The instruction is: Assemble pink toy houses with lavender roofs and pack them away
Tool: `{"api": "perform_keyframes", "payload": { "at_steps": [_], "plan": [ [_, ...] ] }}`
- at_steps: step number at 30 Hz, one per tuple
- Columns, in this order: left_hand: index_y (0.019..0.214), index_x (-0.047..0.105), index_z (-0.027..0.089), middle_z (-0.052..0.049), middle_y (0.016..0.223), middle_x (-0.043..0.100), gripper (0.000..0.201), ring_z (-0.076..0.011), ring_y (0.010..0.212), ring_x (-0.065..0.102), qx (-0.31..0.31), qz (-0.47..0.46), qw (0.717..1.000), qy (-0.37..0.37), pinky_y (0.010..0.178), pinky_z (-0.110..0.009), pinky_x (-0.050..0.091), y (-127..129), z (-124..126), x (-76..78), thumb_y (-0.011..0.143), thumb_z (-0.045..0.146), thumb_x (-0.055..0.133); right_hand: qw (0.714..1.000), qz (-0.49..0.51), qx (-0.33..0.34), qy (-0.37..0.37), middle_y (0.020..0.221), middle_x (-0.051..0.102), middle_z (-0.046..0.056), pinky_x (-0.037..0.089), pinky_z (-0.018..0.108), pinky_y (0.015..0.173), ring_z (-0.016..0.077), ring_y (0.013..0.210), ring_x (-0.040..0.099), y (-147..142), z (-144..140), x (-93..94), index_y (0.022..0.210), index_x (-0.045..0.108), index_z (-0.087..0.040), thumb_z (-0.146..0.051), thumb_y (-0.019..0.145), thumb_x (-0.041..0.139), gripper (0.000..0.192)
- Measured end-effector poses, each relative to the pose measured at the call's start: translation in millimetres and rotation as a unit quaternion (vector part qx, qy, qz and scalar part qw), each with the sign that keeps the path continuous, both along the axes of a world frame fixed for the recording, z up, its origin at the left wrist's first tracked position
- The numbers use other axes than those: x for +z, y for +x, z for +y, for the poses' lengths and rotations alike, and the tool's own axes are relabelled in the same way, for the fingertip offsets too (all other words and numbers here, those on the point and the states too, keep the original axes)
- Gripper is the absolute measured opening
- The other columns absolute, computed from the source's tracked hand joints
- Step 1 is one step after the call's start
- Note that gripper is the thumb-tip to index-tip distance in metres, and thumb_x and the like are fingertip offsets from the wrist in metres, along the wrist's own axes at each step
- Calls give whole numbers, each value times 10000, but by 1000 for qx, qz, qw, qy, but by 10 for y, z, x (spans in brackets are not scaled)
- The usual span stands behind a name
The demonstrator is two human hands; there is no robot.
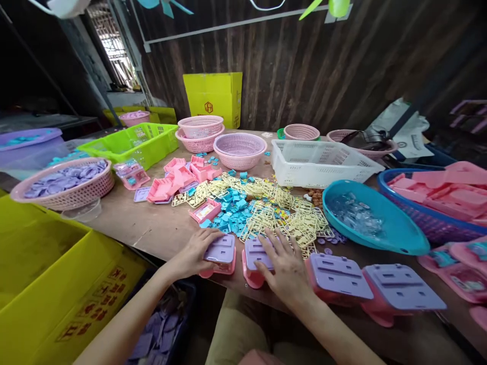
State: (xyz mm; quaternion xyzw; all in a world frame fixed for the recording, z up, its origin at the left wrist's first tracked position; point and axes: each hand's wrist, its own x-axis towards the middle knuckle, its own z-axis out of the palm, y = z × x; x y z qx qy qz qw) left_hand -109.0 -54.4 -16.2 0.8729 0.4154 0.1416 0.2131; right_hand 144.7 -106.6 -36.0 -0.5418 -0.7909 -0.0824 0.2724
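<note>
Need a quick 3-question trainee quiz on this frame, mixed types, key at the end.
1. True or false: the left hand rests on a purple-topped pink piece at the table's near edge.
2. What lies in the round pink basket at far left? A) purple flat parts B) clear parts C) brown beads
3. Fill in: the right hand lies over a second purple-topped pink piece, fingers reaching toward the pile of ______ frames.

Key: 1 true; 2 A; 3 cream-yellow
</note>
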Motion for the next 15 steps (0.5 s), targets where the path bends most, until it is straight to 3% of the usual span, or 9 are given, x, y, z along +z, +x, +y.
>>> {"api": "perform_keyframes", "payload": {
  "at_steps": [4, 7, 11, 13, 15],
  "plan": [
    [1394, 281, 232, -108, 1406, 393, 746, -307, 1326, 273, -12, 99, 994, 33, 1090, -568, 119, 305, -10, 25, 765, 435, 627, 997, -42, -49, -42, 1271, 570, 110, 268, 486, 1004, 299, 1141, 516, 107, 7, -67, 1201, 577, -170, -463, 856, 483, 463],
    [1413, 254, 276, -114, 1424, 373, 832, -349, 1335, 252, -13, 144, 988, 55, 1059, -625, 103, 605, -58, 7, 725, 608, 582, 998, -39, -53, -24, 1272, 569, 107, 266, 457, 989, 271, 1133, 521, 233, -59, 10, 1218, 559, -173, -452, 892, 417, 452],
    [1403, 279, 319, -95, 1366, 459, 825, -377, 1274, 336, 0, 171, 981, 92, 1013, -619, 185, 856, -92, -88, 703, 622, 594, 993, -29, -113, 34, 1177, 631, 75, 269, 436, 978, 234, 1082, 545, 1075, -186, 165, 1126, 616, -230, -424, 913, 378, 373],
    [1402, 286, 315, -78, 1321, 511, 789, -358, 1226, 392, -5, 172, 980, 100, 998, -575, 227, 870, -63, -114, 724, 541, 621, 985, -51, -160, 38, 1086, 667, 74, 319, 419, 932, 236, 1011, 570, 1588, -280, 142, 1067, 647, -221, -457, 895, 399, 384],
    [1394, 312, 296, -73, 1304, 527, 759, -332, 1186, 427, -27, 169, 980, 102, 989, -530, 246, 836, -3, -117, 731, 483, 630, 977, -77, -196, 34, 1057, 677, 78, 344, 428, 893, 256, 997, 569, 1924, -374, 48, 1055, 655, -205, -499, 885, 378, 437]
  ]
}}
